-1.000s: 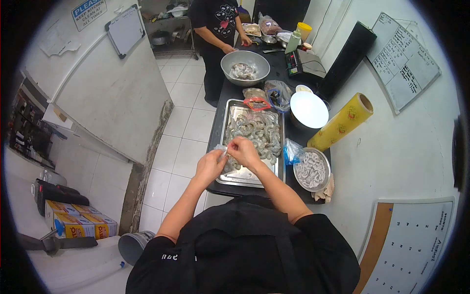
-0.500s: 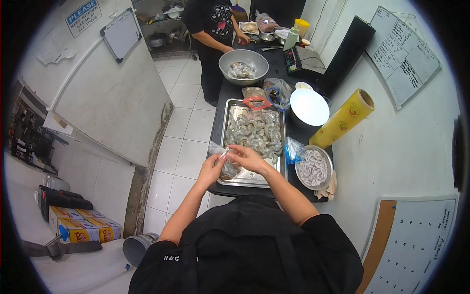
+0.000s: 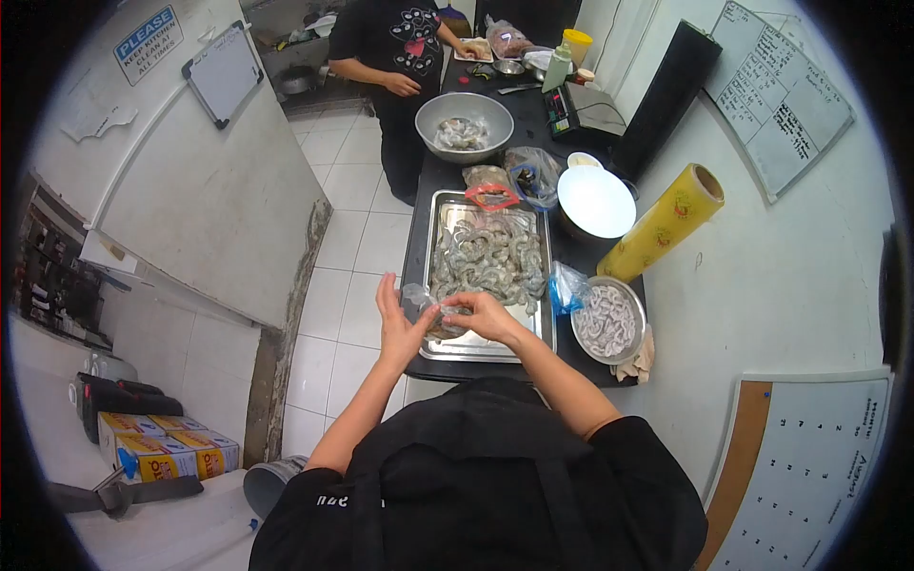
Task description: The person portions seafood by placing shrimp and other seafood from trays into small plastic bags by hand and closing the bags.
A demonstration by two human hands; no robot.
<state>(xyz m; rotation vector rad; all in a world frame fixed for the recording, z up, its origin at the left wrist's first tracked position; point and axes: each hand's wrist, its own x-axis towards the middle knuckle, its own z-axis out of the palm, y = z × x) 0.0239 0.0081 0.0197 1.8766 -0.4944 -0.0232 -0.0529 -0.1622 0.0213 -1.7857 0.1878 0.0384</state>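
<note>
At the near left corner of the metal tray (image 3: 487, 346) is a small clear plastic bag (image 3: 416, 294) with brownish contents. My right hand (image 3: 484, 320) pinches the gathered neck of this bag between thumb and fingertips. My left hand (image 3: 400, 326) is on the bag's other side, its fingers stretched up and apart and its thumb close to the neck. Whether that thumb touches the plastic I cannot tell. Peeled grey shrimp (image 3: 490, 257) cover much of the tray beyond my hands.
To the right are a bowl of whitish strips (image 3: 607, 322), a blue-and-clear bag (image 3: 568, 288), a yellow wrap roll (image 3: 664, 224) and a white round lid (image 3: 597, 202). Farther off stand a large metal bowl (image 3: 465, 152), a scale (image 3: 583, 109) and a co-worker (image 3: 390, 57).
My left hand has let go of the bag's neck and spread its fingers upward. My right hand stays at the neck. The co-worker's hand has drawn back from the large bowl.
</note>
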